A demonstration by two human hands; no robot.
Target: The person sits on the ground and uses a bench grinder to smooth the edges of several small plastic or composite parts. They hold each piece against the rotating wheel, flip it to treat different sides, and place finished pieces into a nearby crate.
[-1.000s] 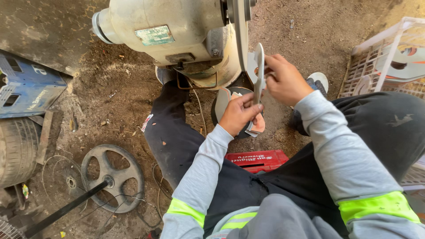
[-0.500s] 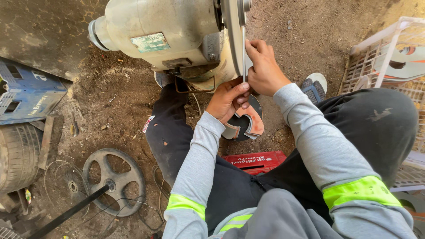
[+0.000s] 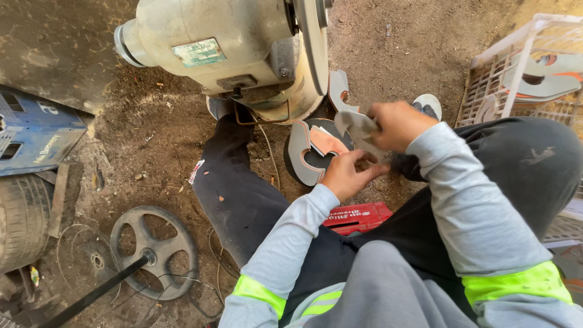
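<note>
Head view, looking down over my lap. I see both hands together just below the grinder wheel (image 3: 314, 36) of the bench grinder (image 3: 225, 51). My right hand (image 3: 398, 124) is closed around one end of a flat curved metal piece (image 3: 355, 124); my left hand (image 3: 346, 176) sits below it, fingers curled up toward the lower edge of the piece, touching or nearly so; I cannot tell if it pinches.

The metal piece lies between the hands and the wheel, up and left of the right hand. Its long axis runs diagonally, from the right hand up toward the wheel's rim, free end pointing at the wheel. The right hand is the nearer one and carries it.

Beneath the hands, on the dirt floor (image 3: 388, 36), more cut pieces (image 3: 313, 149) are stacked. A white crate (image 3: 504, 79) with similar pieces stands at right. A spoked wheel (image 3: 155, 249) lies at lower left.
</note>
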